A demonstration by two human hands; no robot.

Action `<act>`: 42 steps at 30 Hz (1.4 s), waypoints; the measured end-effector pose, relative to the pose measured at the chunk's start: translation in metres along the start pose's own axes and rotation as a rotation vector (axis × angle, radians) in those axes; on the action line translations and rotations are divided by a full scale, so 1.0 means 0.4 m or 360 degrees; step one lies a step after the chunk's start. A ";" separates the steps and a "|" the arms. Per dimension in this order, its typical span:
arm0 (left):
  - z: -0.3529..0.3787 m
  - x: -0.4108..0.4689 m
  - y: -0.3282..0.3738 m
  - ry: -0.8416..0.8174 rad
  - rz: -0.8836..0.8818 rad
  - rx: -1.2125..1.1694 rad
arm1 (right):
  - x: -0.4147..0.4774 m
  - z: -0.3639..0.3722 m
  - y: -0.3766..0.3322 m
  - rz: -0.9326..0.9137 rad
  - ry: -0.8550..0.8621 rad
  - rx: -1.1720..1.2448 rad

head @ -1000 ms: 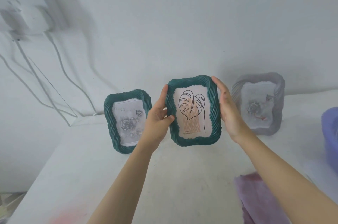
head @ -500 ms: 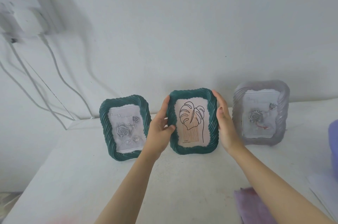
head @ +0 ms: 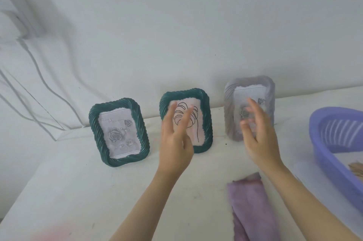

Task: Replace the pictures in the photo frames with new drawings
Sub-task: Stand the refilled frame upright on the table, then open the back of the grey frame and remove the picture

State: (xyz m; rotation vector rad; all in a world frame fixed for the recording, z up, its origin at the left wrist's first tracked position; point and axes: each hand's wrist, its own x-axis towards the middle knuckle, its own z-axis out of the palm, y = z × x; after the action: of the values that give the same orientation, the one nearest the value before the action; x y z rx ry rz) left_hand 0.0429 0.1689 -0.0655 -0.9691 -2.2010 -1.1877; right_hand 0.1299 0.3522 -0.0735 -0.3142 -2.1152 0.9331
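Middle green frame (head: 205, 112) stands upright on the white table (head: 88, 191); neither hand grips it.

Left hand (head: 174, 142): raised in front of that frame's left half, fingers straight and spread, holding nothing. It is blurred, so contact with the frame cannot be confirmed.

Right hand (head: 257, 134): apart from the left, raised in front of the grey frame (head: 229, 109), fingers loosely spread, holding nothing. It is also blurred, and contact cannot be determined.

Leaf drawing (head: 197, 122): a black line leaf on a pale pinkish sheet, seated in the middle green frame and partly covered by the left fingers.

Grey frame: upright, just right of the middle one. Its picture is largely hidden by the right hand; a grey rose motif shows between the fingers.

Left green frame (head: 96, 128): upright, beside the middle frame but not touching it, slightly tilted. It contains a grey rose picture (head: 117, 134) with script lettering at the top.

All three frames stand near the wall (head: 176, 24).

Purple cloth (head: 249, 207): lies on the table beside the right forearm.

Lilac slatted basket (head: 322, 142): at the right edge, contents not identifiable.

White wall fitting (head: 13, 20): blurred, upper left.
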 end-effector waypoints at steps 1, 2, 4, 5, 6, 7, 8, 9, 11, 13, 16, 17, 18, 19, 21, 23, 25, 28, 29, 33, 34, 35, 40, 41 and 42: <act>0.018 0.003 0.022 -0.0060 0.0044 -0.0068 | 0.005 -0.019 0.021 -0.0006 0.0083 -0.0096; 0.038 0.010 0.042 -0.0146 0.0046 -0.0165 | 0.012 -0.035 0.044 0.0024 0.0144 -0.0171; 0.077 0.024 0.084 -0.0358 -0.0045 -0.0370 | 0.026 -0.060 0.086 0.0157 0.0188 -0.0243; 0.099 0.030 0.101 -0.0484 -0.0130 -0.0434 | 0.032 -0.070 0.104 0.0256 0.0168 -0.0188; 0.124 0.035 0.111 -0.0603 -0.0210 -0.0463 | 0.038 -0.079 0.115 0.0374 0.0125 -0.0035; 0.151 0.039 0.116 -0.0711 -0.0285 -0.0460 | 0.043 -0.086 0.121 0.0506 0.0073 0.0180; 0.176 0.044 0.121 -0.0798 -0.0353 -0.0446 | 0.047 -0.093 0.124 0.0634 0.0029 0.0378; 0.197 0.048 0.127 -0.0864 -0.0421 -0.0426 | 0.049 -0.099 0.124 0.0743 0.0010 0.0529; 0.226 0.056 0.141 -0.0941 -0.0539 -0.0415 | 0.052 -0.107 0.124 0.0852 0.0029 0.0627; 0.237 0.062 0.156 -0.0936 -0.0644 -0.0437 | 0.050 -0.113 0.120 0.0858 0.0062 0.0610; 0.225 0.060 0.171 -0.0838 -0.0690 -0.0447 | 0.037 -0.125 0.110 0.0835 0.0050 0.0625; 0.216 0.056 0.176 -0.0803 -0.0673 -0.0436 | 0.032 -0.131 0.103 0.0827 0.0028 0.0679; 0.202 0.054 0.181 -0.0785 -0.0662 -0.0439 | 0.024 -0.139 0.095 0.0822 -0.0003 0.0742; 0.186 0.051 0.188 -0.0780 -0.0670 -0.0453 | 0.017 -0.147 0.087 0.0817 -0.0029 0.0798; 0.151 0.041 0.195 -0.0763 -0.0654 -0.0503 | 0.001 -0.165 0.062 0.0797 -0.0060 0.0887; 0.114 0.024 0.195 -0.0743 -0.0607 -0.0632 | -0.016 -0.184 0.032 0.0766 -0.0087 0.0998; 0.068 0.003 0.195 -0.0727 -0.0659 -0.0911 | -0.037 -0.204 0.000 0.0734 -0.0115 0.1093; 0.000 -0.046 0.199 -0.0750 -0.0715 -0.1182 | -0.076 -0.222 -0.053 0.0708 -0.0137 0.1205; -0.016 -0.064 0.200 -0.0761 -0.0714 -0.1129 | -0.091 -0.224 -0.071 0.0705 -0.0126 0.1228; -0.036 -0.120 0.225 -0.0585 -0.0570 -0.0447 | -0.147 -0.212 -0.130 0.0629 -0.0048 0.1217; -0.036 -0.129 0.239 -0.0496 -0.0488 -0.0357 | -0.160 -0.206 -0.142 0.0584 -0.0054 0.1182; -0.039 -0.132 0.260 -0.0435 -0.0444 -0.0351 | -0.173 -0.200 -0.153 0.0537 -0.0067 0.1128; -0.081 -0.112 0.341 -0.0363 -0.0655 -0.0572 | -0.222 -0.169 -0.189 0.0309 -0.0235 0.0867; -0.090 -0.106 0.348 -0.0327 -0.0673 -0.0550 | -0.228 -0.167 -0.196 0.0242 -0.0283 0.0803; -0.100 -0.102 0.351 -0.0301 -0.0696 -0.0512 | -0.233 -0.164 -0.204 0.0180 -0.0335 0.0731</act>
State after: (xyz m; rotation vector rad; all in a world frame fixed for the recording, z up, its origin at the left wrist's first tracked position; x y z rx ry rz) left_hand 0.1784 0.1734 0.0025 -0.7604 -2.5058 -1.7540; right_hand 0.2472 0.2827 -0.0407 -0.1027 -2.0067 1.5375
